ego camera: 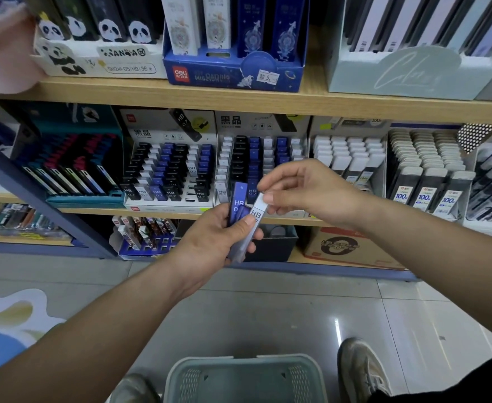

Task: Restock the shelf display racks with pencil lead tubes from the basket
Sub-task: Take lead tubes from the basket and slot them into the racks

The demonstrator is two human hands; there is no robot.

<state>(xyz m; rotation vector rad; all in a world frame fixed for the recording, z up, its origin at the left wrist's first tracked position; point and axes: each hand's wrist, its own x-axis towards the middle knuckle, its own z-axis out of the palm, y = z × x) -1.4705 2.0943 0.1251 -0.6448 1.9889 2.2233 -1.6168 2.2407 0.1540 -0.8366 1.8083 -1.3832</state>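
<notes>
Gripping fanned lead tubes [236, 206] in left hand [218, 237], just in front of shelf racks [163, 205]; pinching top of white tube [257, 212] with right hand [305, 193]; risk judged: loosening the fan on pull-out, dropping tubes past basket [244, 360] onto floor [268, 309].

Blue tube [239, 200] beside white tube [257, 214]

This is a stationery shop: wooden shelves [239, 103] run in tiers, packed edge to edge with retail display racks [169, 203] of pencil lead tubes [192, 170] marked HB 07, all in neat stepped rows. Printed cartons above, a panda-themed box [99, 61] and a blue branded carton [209, 75] bearing a small price sticker [268, 77], face outward toward the aisle. A plastic basket [243, 373] sits on the glossy tiled floor [297, 309] below.
</notes>
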